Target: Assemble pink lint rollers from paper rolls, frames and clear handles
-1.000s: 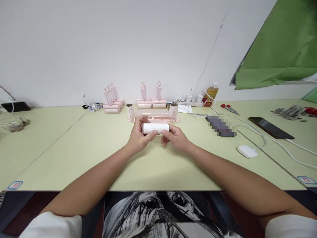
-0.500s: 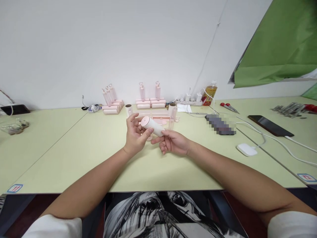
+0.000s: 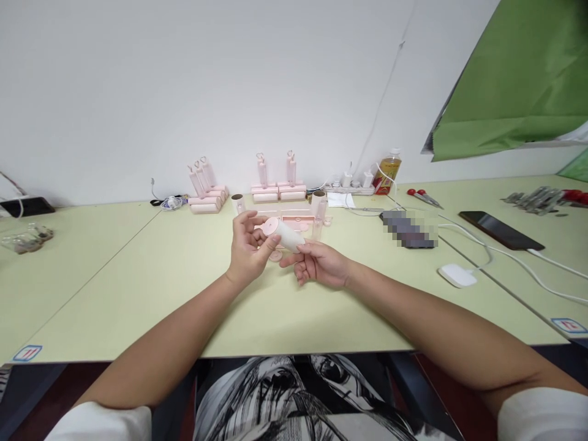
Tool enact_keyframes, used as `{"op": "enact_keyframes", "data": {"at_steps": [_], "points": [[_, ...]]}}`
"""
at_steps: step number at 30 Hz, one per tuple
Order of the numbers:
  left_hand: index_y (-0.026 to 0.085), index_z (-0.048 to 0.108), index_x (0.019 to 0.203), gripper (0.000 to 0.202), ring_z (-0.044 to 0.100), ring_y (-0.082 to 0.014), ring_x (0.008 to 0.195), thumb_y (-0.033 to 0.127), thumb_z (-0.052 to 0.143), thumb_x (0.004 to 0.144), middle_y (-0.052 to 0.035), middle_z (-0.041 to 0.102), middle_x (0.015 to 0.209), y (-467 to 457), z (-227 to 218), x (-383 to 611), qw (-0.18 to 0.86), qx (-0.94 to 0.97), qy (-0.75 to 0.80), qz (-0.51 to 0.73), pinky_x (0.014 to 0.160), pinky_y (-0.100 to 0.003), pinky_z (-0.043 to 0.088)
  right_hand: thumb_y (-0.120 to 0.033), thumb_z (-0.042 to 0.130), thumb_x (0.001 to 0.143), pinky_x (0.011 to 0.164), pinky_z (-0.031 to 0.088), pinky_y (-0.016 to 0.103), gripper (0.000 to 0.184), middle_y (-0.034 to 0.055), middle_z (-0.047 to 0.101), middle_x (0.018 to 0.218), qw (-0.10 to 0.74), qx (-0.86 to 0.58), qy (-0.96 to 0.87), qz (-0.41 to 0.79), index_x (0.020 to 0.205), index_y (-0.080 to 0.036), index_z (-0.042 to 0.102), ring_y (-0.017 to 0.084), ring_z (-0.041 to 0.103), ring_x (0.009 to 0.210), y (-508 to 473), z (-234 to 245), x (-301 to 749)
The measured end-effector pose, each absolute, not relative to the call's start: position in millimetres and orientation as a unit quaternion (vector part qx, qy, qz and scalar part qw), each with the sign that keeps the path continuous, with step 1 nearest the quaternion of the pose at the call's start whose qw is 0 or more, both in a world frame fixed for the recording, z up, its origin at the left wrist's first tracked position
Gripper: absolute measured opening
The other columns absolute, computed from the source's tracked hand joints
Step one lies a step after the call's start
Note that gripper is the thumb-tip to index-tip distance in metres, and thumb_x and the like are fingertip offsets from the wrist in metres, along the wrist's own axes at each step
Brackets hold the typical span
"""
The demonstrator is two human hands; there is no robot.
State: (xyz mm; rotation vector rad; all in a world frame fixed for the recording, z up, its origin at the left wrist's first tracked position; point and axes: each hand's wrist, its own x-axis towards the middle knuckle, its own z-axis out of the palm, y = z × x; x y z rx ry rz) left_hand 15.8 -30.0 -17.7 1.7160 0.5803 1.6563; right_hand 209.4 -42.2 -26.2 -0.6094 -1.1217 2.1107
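Between both hands, tilted over the table, is a white lint-roller roll (image 3: 289,236) with a pink cap on its left end. My left hand (image 3: 249,246) has its thumb and fingers around the capped end. The lower right end rests between the thumb and fingers of my right hand (image 3: 320,263). Beneath them a small pink disc (image 3: 275,256) lies on the table. Just behind are a pink open roller case (image 3: 298,219), a clear pink handle tube (image 3: 316,228) and two upright rolls with brown cores, the left roll (image 3: 237,204) and the right roll (image 3: 318,202).
Along the wall stand pink lint rollers with upright handles, one group (image 3: 205,204) left and one pair (image 3: 278,193) centre. To the right are a power strip (image 3: 353,190), a drink bottle (image 3: 388,173), red-handled scissors (image 3: 425,196), a phone (image 3: 500,230) and a white charger (image 3: 457,275) with cables.
The pink cap now sits flush on the roll, where a thin dark line showed at its edge before. Both hands have barely moved; the view has shifted slightly.
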Motion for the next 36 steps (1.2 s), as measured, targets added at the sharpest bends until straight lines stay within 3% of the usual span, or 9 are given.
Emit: {"op": "enact_keyframes", "data": {"at_steps": [3,7,12,17,22,25,28,32,36], "points": [[0.028,0.04,0.122,0.057,0.064,-0.0098,0.072,0.029,0.074,0.077,-0.0024,0.056,0.105,-29.3,-18.6,15.3,0.326,0.665,0.226,0.633,0.057,-0.023,0.055,-0.024,0.048,0.093,0.055,0.059,0.031,0.029,0.0116,0.076,0.097,0.331,-0.238,-0.435,0.803,0.121,-0.015,0.053,0.014,0.067,0.054,-42.8,-26.4,208.8],[0.021,0.054,0.105,0.038,0.063,-0.0116,0.074,0.034,0.075,0.075,-0.0037,0.059,0.1,-28.6,-19.0,13.7,0.297,0.685,0.251,0.616,0.061,-0.024,0.054,-0.024,0.05,0.092,0.054,0.059,0.031,0.028,0.0107,0.076,0.095,0.331,-0.248,-0.438,0.798,0.119,-0.016,0.053,0.014,0.065,0.052,-42.6,-27.2,208.0],[0.025,0.042,0.124,0.059,0.065,-0.013,0.078,0.036,0.074,0.076,-0.0063,0.059,0.108,-29.2,-18.9,12.9,0.289,0.69,0.249,0.615,0.062,-0.025,0.054,-0.028,0.055,0.09,0.055,0.058,0.031,0.03,0.0106,0.075,0.095,0.334,-0.246,-0.453,0.789,0.117,-0.016,0.053,0.011,0.06,0.049,-44.0,-26.7,209.1],[0.024,0.035,0.132,0.073,0.064,-0.0183,0.083,0.038,0.077,0.073,-0.0067,0.061,0.099,-28.3,-19.0,12.2,0.324,0.692,0.291,0.576,0.061,-0.028,0.054,-0.02,0.065,0.076,0.054,0.057,0.031,0.044,0.0066,0.074,0.094,0.317,-0.216,-0.51,0.77,0.118,-0.019,0.052,0.009,0.051,0.047,-47.1,-19.3,210.6],[0.024,0.038,0.118,0.058,0.058,-0.012,0.065,0.048,0.072,0.077,0.0001,0.055,0.086,-22.3,-10.5,8.3,0.31,0.599,0.316,0.667,0.05,-0.022,0.049,-0.023,0.062,0.075,0.05,0.05,0.027,0.03,0.0009,0.07,0.082,0.419,-0.369,-0.587,0.586,0.104,-0.02,0.057,0.007,0.044,0.045,-38.5,-24.7,211.8],[0.024,0.041,0.11,0.049,0.054,-0.0095,0.058,0.054,0.067,0.08,0.0014,0.053,0.081,-18.7,-6.4,5.8,0.311,0.574,0.324,0.685,0.044,-0.02,0.043,-0.021,0.059,0.077,0.053,0.044,0.025,0.024,0.0016,0.068,0.085,0.374,-0.446,-0.698,0.417,0.102,-0.018,0.062,0.009,0.048,0.052,-35.8,-31.5,212.3],[0.023,0.043,0.106,0.047,0.053,-0.0091,0.057,0.056,0.065,0.08,0.0012,0.054,0.08,-16.7,-7.3,5.8,0.329,0.561,0.334,0.682,0.043,-0.02,0.041,-0.019,0.055,0.08,0.06,0.044,0.028,0.041,0.0042,0.069,0.1,0.267,-0.416,-0.808,0.32,0.121,-0.021,0.061,0.012,0.053,0.059,-38.9,-33.8,208.8],[0.023,0.043,0.106,0.047,0.049,-0.0076,0.05,0.056,0.064,0.081,0.0024,0.053,0.076,-14.5,-11.6,7.2,0.369,0.549,0.348,0.664,0.039,-0.02,0.037,-0.022,0.056,0.081,0.087,0.046,0.039,0.055,0.0108,0.055,0.138,0.193,-0.365,-0.882,0.227,0.136,-0.022,0.052,0.025,0.062,0.102,-42.0,-33.6,198.9],[0.022,0.042,0.104,0.049,0.048,-0.0071,0.05,0.057,0.066,0.079,0.002,0.052,0.077,-11.6,-13.5,6.8,0.386,0.529,0.357,0.666,0.038,-0.019,0.036,-0.028,0.055,0.084,0.098,0.042,0.044,0.053,0.0118,0.055,0.139,0.157,-0.372,-0.892,0.203,0.136,-0.019,0.051,0.03,0.054,0.121,-41.8,-32.9,195.1]]}}
